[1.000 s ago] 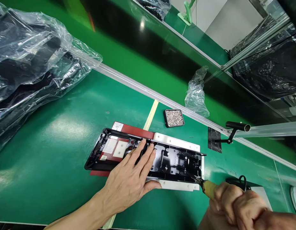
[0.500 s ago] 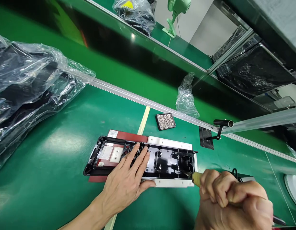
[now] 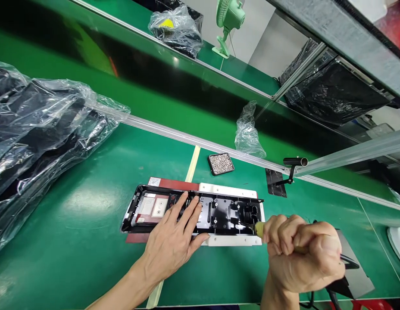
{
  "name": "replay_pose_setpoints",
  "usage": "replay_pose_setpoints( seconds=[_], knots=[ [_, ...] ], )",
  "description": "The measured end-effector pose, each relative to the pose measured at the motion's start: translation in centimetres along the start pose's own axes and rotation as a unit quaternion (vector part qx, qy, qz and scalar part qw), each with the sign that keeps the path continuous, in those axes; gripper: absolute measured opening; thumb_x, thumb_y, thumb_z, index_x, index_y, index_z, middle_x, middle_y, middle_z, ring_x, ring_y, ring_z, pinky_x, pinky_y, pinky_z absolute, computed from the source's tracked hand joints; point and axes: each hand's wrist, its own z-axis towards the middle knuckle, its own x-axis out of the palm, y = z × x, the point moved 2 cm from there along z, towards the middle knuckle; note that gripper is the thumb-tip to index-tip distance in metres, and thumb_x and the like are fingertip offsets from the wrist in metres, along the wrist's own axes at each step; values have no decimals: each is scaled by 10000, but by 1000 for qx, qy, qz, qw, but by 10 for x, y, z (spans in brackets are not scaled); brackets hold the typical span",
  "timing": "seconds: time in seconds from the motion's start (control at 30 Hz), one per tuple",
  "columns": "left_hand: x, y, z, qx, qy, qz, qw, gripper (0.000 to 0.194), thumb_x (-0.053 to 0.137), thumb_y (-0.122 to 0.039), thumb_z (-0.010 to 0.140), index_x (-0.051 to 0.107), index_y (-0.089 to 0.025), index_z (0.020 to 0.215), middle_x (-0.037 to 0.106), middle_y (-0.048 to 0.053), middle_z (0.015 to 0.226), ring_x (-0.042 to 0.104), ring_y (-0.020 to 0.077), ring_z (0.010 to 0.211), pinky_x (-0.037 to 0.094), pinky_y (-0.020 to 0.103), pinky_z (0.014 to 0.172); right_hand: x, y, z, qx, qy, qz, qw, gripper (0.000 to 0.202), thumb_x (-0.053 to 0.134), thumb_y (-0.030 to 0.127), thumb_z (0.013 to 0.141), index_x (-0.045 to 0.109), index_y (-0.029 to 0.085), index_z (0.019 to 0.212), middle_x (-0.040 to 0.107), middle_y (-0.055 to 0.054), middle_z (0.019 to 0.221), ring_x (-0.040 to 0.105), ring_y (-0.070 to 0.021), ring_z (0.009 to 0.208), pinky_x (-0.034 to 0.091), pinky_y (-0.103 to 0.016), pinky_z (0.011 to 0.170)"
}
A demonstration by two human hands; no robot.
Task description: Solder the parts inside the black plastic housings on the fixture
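A long black plastic housing [image 3: 224, 215] lies across a red and white fixture [image 3: 232, 240] on the green table. Flat on the housing's middle rests my left hand [image 3: 176, 232], fingers spread and holding nothing. My right hand [image 3: 303, 252] is wrapped round the yellowish handle of a tool [image 3: 259, 229] at the housing's right end. The tool's thin tip reaches into the housing near its lower right; exactly what it touches is too small to tell. Above the fixture sits a small black tray [image 3: 221, 164] of tiny metal parts.
Plastic-wrapped black items [image 3: 45, 142] cover the left side. A metal rail [image 3: 187, 137] runs behind the tray, near a crumpled clear bag [image 3: 248, 133]. A black tube on a bracket [image 3: 295, 162] stands at the right. A grey device [image 3: 355, 267] lies beyond my right hand.
My right hand and the tool have shifted slightly left and up in view, showing more of the grey device. My left hand stays on the housing. The camera view has tilted a little.
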Motion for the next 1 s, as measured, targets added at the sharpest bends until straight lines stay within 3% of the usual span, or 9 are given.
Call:
replay_pose_setpoints(
  seconds=[0.6, 0.77, 1.0],
  knots=[
    [-2, 0, 0, -5, -1, -9, 1000, 552, 552, -496, 1001, 633, -77, 1352, 554, 136, 1507, 454, 408, 1435, 534, 504, 1033, 6, -1, 1, -7, -41, -46, 998, 268, 512, 200, 927, 556, 175, 664, 447, 56, 470, 389, -88, 371, 387, -246, 369],
    [-3, 1, 1, -4, -6, -9, 1000, 564, 538, -500, 1007, 632, -65, 1354, 562, 134, 1501, 474, 410, 1418, 545, 506, 1016, 13, -3, 3, 12, -49, -27, 998, 277, 543, 235, 869, 537, 181, 597, 419, 60, 433, 344, -79, 351, 347, -228, 351],
    [-2, 0, 0, -3, -2, 0, 1000, 578, 514, -517, 1015, 624, -74, 1370, 571, 130, 1492, 488, 400, 1409, 555, 489, 1001, 15, -5, 3, 8, -37, -20, 999, 235, 491, 163, 834, 553, 183, 608, 407, 58, 430, 327, -82, 348, 323, -214, 332]
  ],
)
